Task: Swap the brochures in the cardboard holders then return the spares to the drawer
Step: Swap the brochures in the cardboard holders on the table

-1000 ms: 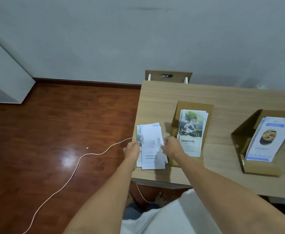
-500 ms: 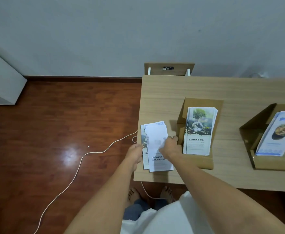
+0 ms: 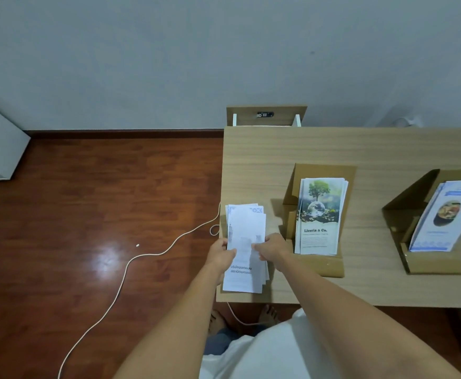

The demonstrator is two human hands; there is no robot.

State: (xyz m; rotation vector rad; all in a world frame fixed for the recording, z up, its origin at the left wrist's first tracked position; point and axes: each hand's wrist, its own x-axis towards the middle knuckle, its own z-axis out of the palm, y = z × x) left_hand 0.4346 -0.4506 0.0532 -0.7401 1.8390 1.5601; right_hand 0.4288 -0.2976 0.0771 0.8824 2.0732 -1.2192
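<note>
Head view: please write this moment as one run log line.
both hands grip spare brochures | table left edge | holders full

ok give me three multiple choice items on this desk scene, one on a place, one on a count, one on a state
1. Where is the tree brochure stack?
A. left cardboard holder
B. on the floor
C. right cardboard holder

2. How many cardboard holders stand on the desk?
A. one
B. two
C. four

3. What holds the white brochure stack?
A. nothing
B. one hand
C. both hands

Answers:
1 A, it leans in the left holder.
2 B, the left one and the right holder.
3 C, left hand and right hand grip its sides.
</note>
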